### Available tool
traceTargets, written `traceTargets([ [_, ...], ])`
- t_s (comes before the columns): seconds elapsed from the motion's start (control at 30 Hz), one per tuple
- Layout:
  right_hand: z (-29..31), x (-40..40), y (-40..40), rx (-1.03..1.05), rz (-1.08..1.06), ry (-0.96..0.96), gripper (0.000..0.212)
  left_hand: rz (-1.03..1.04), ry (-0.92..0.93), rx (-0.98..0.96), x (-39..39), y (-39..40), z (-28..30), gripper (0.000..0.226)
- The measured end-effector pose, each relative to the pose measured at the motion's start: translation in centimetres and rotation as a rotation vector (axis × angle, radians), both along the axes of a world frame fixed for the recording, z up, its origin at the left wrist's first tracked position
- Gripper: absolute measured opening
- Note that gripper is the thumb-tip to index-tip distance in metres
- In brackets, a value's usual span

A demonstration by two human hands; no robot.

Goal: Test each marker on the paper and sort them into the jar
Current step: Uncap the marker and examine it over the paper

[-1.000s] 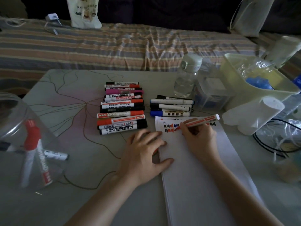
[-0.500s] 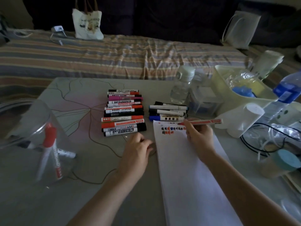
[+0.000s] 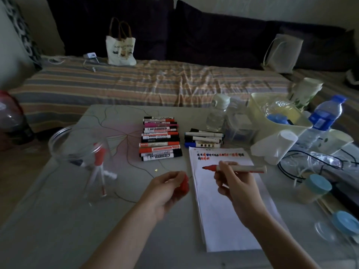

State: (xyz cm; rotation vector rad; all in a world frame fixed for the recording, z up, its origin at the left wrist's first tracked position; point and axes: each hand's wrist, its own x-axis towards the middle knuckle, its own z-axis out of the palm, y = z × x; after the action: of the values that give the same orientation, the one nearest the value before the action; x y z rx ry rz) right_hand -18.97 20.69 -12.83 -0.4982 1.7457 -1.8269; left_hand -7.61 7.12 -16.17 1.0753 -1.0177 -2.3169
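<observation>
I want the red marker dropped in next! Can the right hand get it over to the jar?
Probably yes. The right hand grips the uncapped red marker above the paper. The jar sits open-topped across the table, but the left hand, holding the red cap, lies between.

- My table [image 3: 58, 220]: pale top with thin branching lines.
- Stack of paper [image 3: 229, 220], before me at right.
- Two marker rows [image 3: 160, 138], [image 3: 204, 137], beyond it.
- Clear jar [image 3: 77, 150], left.
- Water bottle [image 3: 217, 113], yellow bin [image 3: 281, 131], cables [image 3: 310, 162], right.
</observation>
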Motion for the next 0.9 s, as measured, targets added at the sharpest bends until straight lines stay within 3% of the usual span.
traceTargets([
  [0.3,0.5,2.0,-1.2,-0.055,0.065,0.101,0.011,0.17,0.14,0.314,2.1,-1.7,0.9,0.013],
  [0.7,0.0,2.6,-1.5,-0.062,0.053,0.138,0.01,0.238,0.14,0.127,1.1,-1.0,1.0,0.025],
  [0.9,-0.5,2.7,-1.7,-0.041,0.082,0.167,0.006,0.224,0.142,0.102,1.0,-0.2,1.5,0.015],
])
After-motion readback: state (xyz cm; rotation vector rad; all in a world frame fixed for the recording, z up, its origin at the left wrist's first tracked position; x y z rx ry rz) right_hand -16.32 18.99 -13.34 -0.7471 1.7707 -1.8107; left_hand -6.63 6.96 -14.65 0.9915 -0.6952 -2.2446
